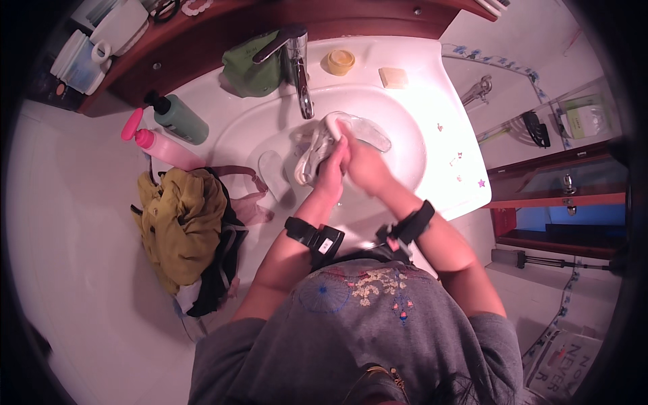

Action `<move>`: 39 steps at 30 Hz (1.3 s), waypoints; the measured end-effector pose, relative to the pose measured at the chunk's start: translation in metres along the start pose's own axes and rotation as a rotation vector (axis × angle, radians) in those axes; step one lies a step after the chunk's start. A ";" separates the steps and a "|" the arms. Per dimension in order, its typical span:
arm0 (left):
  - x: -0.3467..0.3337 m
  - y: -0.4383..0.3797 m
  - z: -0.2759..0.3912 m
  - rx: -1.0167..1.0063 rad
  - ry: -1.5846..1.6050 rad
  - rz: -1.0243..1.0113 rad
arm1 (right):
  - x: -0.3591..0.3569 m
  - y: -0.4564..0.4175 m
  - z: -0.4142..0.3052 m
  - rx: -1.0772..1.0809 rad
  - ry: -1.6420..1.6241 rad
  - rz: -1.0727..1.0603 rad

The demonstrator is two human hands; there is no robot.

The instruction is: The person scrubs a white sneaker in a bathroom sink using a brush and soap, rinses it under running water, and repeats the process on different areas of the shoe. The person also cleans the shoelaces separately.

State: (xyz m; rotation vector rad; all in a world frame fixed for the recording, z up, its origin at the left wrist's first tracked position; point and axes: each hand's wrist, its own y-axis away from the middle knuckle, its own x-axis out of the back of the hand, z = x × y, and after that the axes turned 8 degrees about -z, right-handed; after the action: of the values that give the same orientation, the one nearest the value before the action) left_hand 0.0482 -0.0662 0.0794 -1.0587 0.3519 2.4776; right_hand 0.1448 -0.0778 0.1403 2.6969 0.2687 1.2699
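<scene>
Over the white washbasin, my left hand is closed around a pale shoe, probably a laced one, just below the spout of the chrome faucet. My right hand meets it at the shoe's opening; its fingers are partly hidden, and whether they grip anything cannot be told. One light grey insole lies at the right side of the bowl, near the shoe. Another insole rests on the bowl's left slope.
Left of the bowl are a pile of mustard-yellow clothing, a pink pump bottle and a green pump bottle. Behind it stand a green pouch, a small yellow tub and a soap bar. A wooden shelf edge runs behind.
</scene>
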 end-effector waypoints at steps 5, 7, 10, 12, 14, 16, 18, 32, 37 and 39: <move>-0.020 0.009 0.002 -0.119 -0.271 0.008 | 0.018 -0.017 0.015 -0.102 0.019 0.058; -0.002 0.006 0.001 0.029 -0.203 0.056 | -0.002 0.011 -0.001 0.043 0.021 -0.015; -0.002 0.004 -0.012 -0.053 -0.311 0.090 | 0.009 -0.004 0.007 0.033 0.019 0.060; -0.001 0.009 -0.013 -0.049 -0.474 0.026 | 0.034 -0.024 0.013 -0.142 0.106 0.059; -0.009 0.011 0.000 -0.044 -0.486 -0.033 | 0.016 -0.015 0.024 -0.007 0.061 0.110; -0.004 0.009 0.009 0.053 -0.352 0.001 | -0.009 0.005 0.019 0.138 0.058 0.105; -0.006 0.007 0.004 0.014 -0.355 0.010 | -0.005 0.004 0.021 0.115 0.019 0.126; -0.030 0.005 0.030 -0.033 0.401 -0.215 | 0.065 0.009 0.031 -0.023 -0.499 0.424; -0.029 0.004 0.026 0.013 0.501 -0.111 | 0.026 0.019 0.012 0.004 -0.092 0.287; -0.017 0.007 0.027 0.069 0.576 -0.022 | -0.008 0.033 -0.002 0.052 0.138 0.125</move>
State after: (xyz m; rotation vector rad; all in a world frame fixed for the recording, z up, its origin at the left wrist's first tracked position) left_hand 0.0387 -0.0669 0.1102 -1.7215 0.5838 2.0801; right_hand 0.1417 -0.1116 0.1423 2.7112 0.1525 1.5082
